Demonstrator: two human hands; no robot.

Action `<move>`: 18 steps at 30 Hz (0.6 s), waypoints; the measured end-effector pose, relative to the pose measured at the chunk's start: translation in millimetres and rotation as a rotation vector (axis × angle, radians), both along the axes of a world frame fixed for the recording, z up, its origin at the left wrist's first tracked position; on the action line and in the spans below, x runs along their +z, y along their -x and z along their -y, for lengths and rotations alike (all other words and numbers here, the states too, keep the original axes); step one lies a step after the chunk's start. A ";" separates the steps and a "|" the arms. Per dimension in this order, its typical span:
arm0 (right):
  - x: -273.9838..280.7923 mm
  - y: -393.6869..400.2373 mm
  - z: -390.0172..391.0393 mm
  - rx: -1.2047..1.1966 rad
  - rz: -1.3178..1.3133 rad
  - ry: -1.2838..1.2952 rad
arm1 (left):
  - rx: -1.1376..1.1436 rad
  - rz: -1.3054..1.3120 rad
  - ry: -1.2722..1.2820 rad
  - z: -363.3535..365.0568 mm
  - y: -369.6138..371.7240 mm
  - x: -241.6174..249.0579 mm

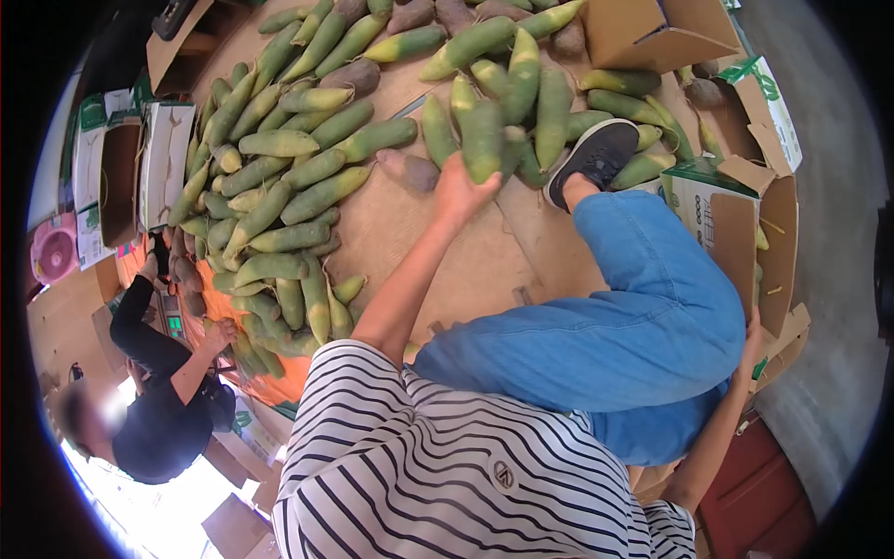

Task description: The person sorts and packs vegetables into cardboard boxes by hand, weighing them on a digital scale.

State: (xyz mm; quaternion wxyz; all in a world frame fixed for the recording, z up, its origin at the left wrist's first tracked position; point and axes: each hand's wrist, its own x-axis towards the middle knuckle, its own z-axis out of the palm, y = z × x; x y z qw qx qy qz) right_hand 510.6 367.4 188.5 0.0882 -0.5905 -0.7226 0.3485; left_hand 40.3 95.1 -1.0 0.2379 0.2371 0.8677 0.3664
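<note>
In the head view, the left hand [466, 191] is closed around the near end of a green radish [481, 140], slightly blurred, with more radishes [551, 116] beyond it. A reddish root [407, 170] lies just left of that hand. The right hand [751, 347] is at the near side of an open box [731, 219], partly hidden by the bent knee [717, 326]; its grip cannot be told. Left of the hands, another person [163, 410] reaches to the radish pile.

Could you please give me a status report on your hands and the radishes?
Left hand on green radish; right hand by open box; shoe beside more radishes.
</note>
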 end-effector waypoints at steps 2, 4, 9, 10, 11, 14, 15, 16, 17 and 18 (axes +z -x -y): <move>-3.9 -5.0 -2.1 -0.033 -0.038 0.032 | -0.135 0.016 -0.044 -3.3 6.7 12.3; -0.2 -3.3 -2.5 -0.034 -0.048 0.076 | -0.287 0.147 -0.121 -9.2 20.3 43.1; 9.6 12.4 6.8 0.097 0.057 -0.014 | -0.219 -0.615 0.437 71.5 148.6 4.6; 8.0 11.0 8.1 0.063 0.014 -0.001 | -0.280 -0.549 0.783 100.1 174.7 -17.1; 6.9 9.4 8.5 0.086 0.046 -0.021 | -0.306 -0.539 0.907 138.2 187.2 -35.7; 12.9 17.0 8.7 0.182 0.129 -0.117 | -0.272 -0.559 0.963 176.6 192.6 -63.1; 12.3 15.8 8.1 0.172 0.121 -0.099 | -0.271 -0.542 0.978 172.2 191.1 -57.6; 10.7 13.7 6.9 0.165 0.110 -0.081 | -0.269 -0.524 0.995 169.3 189.5 -51.4; 9.3 11.8 4.8 0.162 0.100 -0.061 | -0.305 -0.524 0.956 166.8 184.6 -45.6; 8.9 9.3 3.2 0.152 0.098 -0.057 | -0.339 -0.523 0.921 160.5 174.7 -34.2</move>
